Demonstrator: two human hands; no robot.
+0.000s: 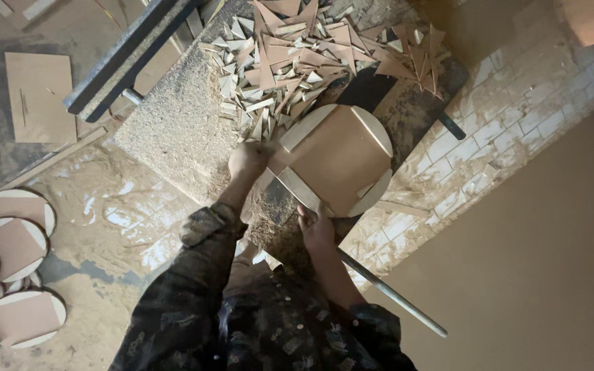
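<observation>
The round wooden board (pixel 335 161) lies flat on the sawdust-covered table (pixel 173 130). The left hand (pixel 247 161) is closed on its nine-o'clock edge, the right hand (pixel 316 230) grips at six o'clock. Both touch it; offcuts (pixel 311 48) lie at twelve.

A work table (pixel 173 130), thickly coated w/ sawdust, is set diagonally across the scene. On its far part a heap of triangular wood offcuts (pixel 311 55) is piled, spread toward the right edge. Nearer, a round wooden board (pixel 335 161) w/ pale edge segments is laid flat on the table, just beside the heap. A dark metal bar (pixel 122 51) is seen across the table's far-left corner. The floor (pixel 111 213), dusty and pale-streaked, is covered at near left by a group of similar round boards (pixel 15 275), overlapping. A flat rectangular panel (pixel 39 96) is laid on the floor at far left.
</observation>
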